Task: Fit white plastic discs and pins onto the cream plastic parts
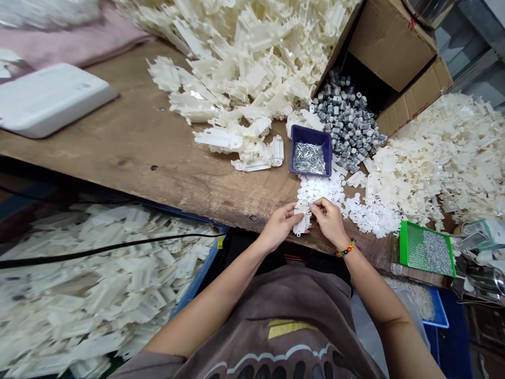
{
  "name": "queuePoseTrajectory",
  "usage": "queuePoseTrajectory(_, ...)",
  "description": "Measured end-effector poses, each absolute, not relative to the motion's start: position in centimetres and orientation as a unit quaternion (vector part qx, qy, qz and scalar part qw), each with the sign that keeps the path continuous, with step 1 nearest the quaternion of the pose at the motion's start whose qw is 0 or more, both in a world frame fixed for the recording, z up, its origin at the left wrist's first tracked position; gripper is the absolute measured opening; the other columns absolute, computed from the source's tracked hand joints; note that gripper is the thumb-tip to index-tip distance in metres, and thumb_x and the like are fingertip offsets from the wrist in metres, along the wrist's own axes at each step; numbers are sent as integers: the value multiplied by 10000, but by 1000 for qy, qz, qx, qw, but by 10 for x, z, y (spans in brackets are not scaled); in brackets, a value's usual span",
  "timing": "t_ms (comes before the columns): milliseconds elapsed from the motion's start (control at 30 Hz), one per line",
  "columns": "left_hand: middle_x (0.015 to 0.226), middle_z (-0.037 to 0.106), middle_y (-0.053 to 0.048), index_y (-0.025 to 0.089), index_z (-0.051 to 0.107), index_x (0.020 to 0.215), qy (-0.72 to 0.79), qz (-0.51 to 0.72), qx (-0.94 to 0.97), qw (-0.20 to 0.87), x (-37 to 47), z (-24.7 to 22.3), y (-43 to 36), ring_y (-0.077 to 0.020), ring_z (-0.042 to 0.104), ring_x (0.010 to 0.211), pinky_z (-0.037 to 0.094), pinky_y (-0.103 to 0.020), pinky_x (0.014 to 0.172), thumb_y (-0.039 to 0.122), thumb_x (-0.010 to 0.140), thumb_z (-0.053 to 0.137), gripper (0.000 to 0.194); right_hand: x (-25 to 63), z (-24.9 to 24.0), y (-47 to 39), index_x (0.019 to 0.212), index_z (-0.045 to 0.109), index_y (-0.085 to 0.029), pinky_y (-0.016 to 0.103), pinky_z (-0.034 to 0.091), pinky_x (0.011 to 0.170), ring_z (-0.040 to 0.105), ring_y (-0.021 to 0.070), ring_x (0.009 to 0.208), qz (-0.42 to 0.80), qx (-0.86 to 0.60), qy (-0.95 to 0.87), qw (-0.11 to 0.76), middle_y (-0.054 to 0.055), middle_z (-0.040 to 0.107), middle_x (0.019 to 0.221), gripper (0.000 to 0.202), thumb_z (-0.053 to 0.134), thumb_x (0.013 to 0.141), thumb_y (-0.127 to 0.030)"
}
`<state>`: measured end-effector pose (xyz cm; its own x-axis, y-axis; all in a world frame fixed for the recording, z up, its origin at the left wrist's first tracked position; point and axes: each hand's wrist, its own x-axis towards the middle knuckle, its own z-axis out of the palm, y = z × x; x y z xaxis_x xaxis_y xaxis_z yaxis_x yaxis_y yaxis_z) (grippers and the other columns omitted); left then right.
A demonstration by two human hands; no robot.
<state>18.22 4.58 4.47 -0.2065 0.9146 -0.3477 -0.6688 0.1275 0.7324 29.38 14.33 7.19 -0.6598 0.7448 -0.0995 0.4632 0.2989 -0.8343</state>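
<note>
The white plastic piece [302, 208] was just on the wearer's side of the purple bin [311, 135], at the near edge of the wooden counter [138, 158]. The left hand [281, 225] had its grip closed on it, the thumb pressed across its face. The right hand [328, 217] met the piece's right edge with a narrow grip, thumb and forefinger close together; whether they pinched that edge or some small part, I could not tell. A beaded bracelet [345, 247] circled the right wrist.

Thin metal pins [309, 159] lay in the purple bin. White discs [323, 188] spread from its near side toward the right. Behind it and to the right, grey parts [347, 121] spilled from a cardboard box [394, 42]. A large heap of cream plastic parts [252, 58] rose behind the bin and to its left, and a white case [55, 100] lay well to its left. A green tray [404, 242] of small metal bits [436, 251] sat to the bin's right, nearer the wearer.
</note>
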Motion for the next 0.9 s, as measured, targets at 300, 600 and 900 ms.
queuePoseTrajectory(300, 813, 699, -37, 120, 609, 1051, 460, 651, 174, 578, 185, 39, 45, -140, 624, 623, 527, -248, 576, 280, 679, 686, 412, 291, 72, 126, 711, 504, -203, 251, 349, 646, 507, 137, 668, 218, -333, -909, 126, 9, 558, 722, 198, 408, 881, -234)
queuePoseTrajectory(600, 819, 704, -48, 135, 535, 1124, 436, 599, 146, 655, 201, 51, 36, -195, 681, 680, 545, -321, 669, 261, 676, 693, 492, 346, 88, 166, 768, 594, -192, 282, 387, 679, 544, 172, 722, 187, -443, -865, 142, 33, 607, 766, 183, 484, 879, -287)
queuePoseTrajectory(900, 746, 688, -22, 119, 555, 1039, 467, 594, 118, 644, 216, 47, 27, -187, 676, 625, 533, -293, 626, 264, 639, 714, 454, 323, 76, 146, 1045, 603, -164, 288, 427, 819, 570, 188, 932, 180, -314, -930, 60, 78, 621, 1004, 216, 442, 915, -229)
